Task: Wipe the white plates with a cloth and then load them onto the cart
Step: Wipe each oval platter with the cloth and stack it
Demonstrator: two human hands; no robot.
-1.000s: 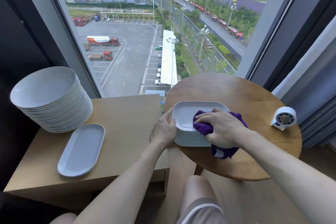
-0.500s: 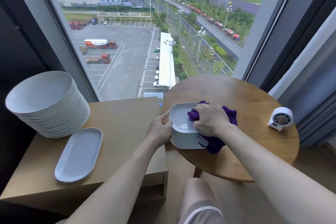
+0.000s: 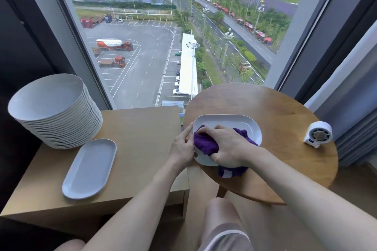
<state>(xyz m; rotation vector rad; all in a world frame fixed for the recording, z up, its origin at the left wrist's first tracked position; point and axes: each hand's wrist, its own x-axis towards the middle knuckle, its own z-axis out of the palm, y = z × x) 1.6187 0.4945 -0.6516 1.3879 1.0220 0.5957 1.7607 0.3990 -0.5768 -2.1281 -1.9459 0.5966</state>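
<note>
Beyond the window (image 3: 183, 26) lay a car park with trucks, a road and green slopes. Against the glass stood a round wooden table (image 3: 275, 108), and just left of it a lower, square-edged wooden unit (image 3: 142, 138). On the table, at its near left edge, sat a white plate (image 3: 234, 121) with rounded corners. The right hand (image 3: 228, 144) was curled round a bunched purple cloth (image 3: 204, 144) and pressed it onto the plate's near left part; a tail of the cloth hung over the plate's near rim onto the table. The left hand (image 3: 182, 147) gripped the plate at its left rim, forefinger stretched along the edge and thumb hooked over it. A small white fan (image 3: 318, 133) stood at the table's right side, well apart from the plate, with a grey curtain (image 3: 346, 108) behind it. On the unit rose a tall stack of round plates (image 3: 51, 104) at the far left, and an oval plate (image 3: 89, 169) lay just in front of the stack
</note>
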